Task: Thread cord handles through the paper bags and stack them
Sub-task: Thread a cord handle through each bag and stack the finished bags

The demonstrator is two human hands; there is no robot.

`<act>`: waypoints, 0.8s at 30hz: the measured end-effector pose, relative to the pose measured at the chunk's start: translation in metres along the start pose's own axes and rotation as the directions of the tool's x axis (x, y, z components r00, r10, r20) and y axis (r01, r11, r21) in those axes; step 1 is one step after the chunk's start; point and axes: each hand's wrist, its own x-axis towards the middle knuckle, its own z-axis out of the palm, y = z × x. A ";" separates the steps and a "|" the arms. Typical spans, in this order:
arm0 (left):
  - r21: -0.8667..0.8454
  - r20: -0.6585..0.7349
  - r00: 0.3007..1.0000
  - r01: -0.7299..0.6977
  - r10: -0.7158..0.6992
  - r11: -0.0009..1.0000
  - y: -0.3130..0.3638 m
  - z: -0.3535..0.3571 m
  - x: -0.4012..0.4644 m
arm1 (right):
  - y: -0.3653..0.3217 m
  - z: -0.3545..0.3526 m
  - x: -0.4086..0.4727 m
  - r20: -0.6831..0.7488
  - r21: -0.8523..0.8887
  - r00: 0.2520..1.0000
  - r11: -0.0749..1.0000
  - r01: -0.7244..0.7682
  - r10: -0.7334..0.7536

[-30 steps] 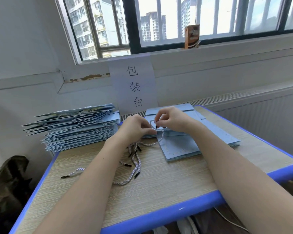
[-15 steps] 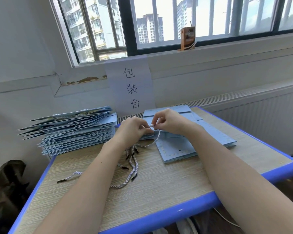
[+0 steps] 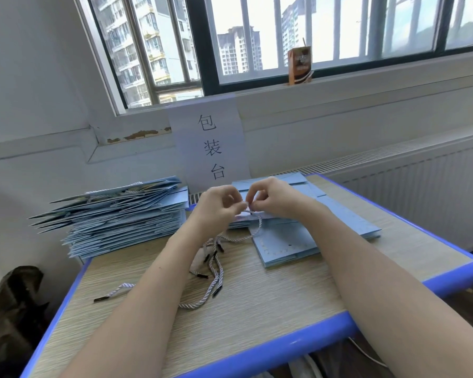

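Observation:
A flat light-blue paper bag (image 3: 287, 245) lies on the table in front of me, on top of a few more bags. My left hand (image 3: 220, 207) and my right hand (image 3: 273, 197) meet over its far edge, and both pinch the end of a white twisted cord (image 3: 257, 226) that curves down across the bag. Several loose cords with black tips (image 3: 212, 274) lie in a tangle by my left forearm. A tall stack of blue bags (image 3: 120, 214) stands at the table's left rear.
The wooden table (image 3: 257, 309) has a raised blue rim. A paper sign (image 3: 212, 148) leans on the wall behind. A brown drink carton (image 3: 299, 65) stands on the windowsill. A dark bag (image 3: 8, 309) sits on the floor at the left, a radiator (image 3: 421, 186) at the right.
Both hands have lifted slightly off the bag's edge while still pinching the cord end. My view has tilted up a little.

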 end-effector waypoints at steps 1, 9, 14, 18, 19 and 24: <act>-0.084 -0.019 1.000 0.018 -0.020 0.996 0.002 -0.003 0.000 | 0.000 0.000 0.000 0.002 0.018 1.000 1.000 0.002 -0.002; -0.261 0.166 0.976 0.183 -0.143 0.948 0.001 -0.009 -0.004 | 0.001 0.002 0.001 0.100 -0.062 0.994 0.998 -0.028 0.034; 0.094 0.109 0.988 0.096 -0.106 0.991 -0.013 -0.002 -0.001 | 0.000 0.002 0.001 0.087 -0.071 0.996 0.997 -0.017 0.023; 0.090 0.176 0.979 0.091 -0.106 0.992 -0.018 -0.001 -0.003 | -0.001 0.005 0.000 0.053 -0.099 0.999 0.995 -0.002 0.008; 0.092 0.170 0.981 0.076 -0.091 0.993 -0.018 0.000 -0.002 | -0.001 0.004 -0.001 0.055 -0.098 0.998 0.995 -0.001 0.007; 0.104 0.089 0.996 0.020 -0.029 0.994 -0.015 0.005 0.003 | -0.001 0.004 -0.001 0.061 -0.123 0.998 0.992 0.013 -0.005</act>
